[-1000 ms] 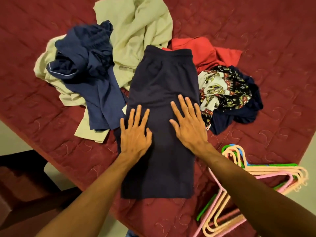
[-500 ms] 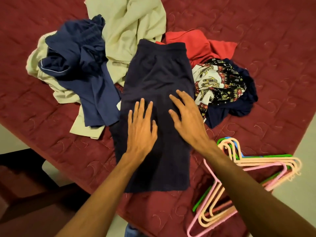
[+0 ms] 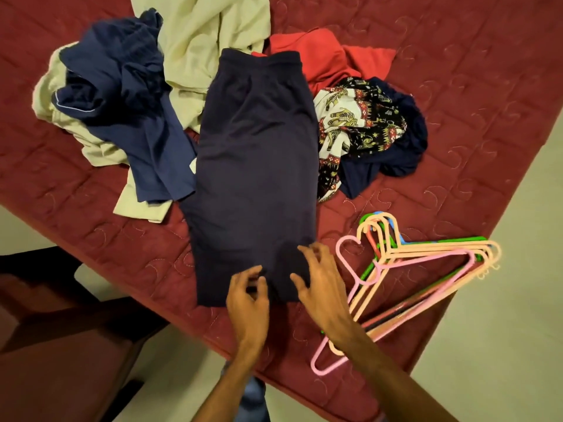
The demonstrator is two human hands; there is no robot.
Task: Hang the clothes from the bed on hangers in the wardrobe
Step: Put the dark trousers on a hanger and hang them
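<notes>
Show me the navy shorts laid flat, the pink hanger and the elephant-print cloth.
navy shorts (image 3: 256,166): head view, middle of the flat fabric.
pink hanger (image 3: 349,237): head view, top of its hook.
elephant-print cloth (image 3: 341,114): head view, white patch with an elephant.

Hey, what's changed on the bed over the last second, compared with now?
Both hands slid toward the person along the flat dark navy shorts, from the middle to the near hem. The left hand and right hand, earlier pressed flat, now have bent fingers at that hem; whether the left pinches it is too blurred to tell. The shorts, crumpled clothes pile and pastel plastic hangers lie as before on the maroon quilted bed cover.
</notes>
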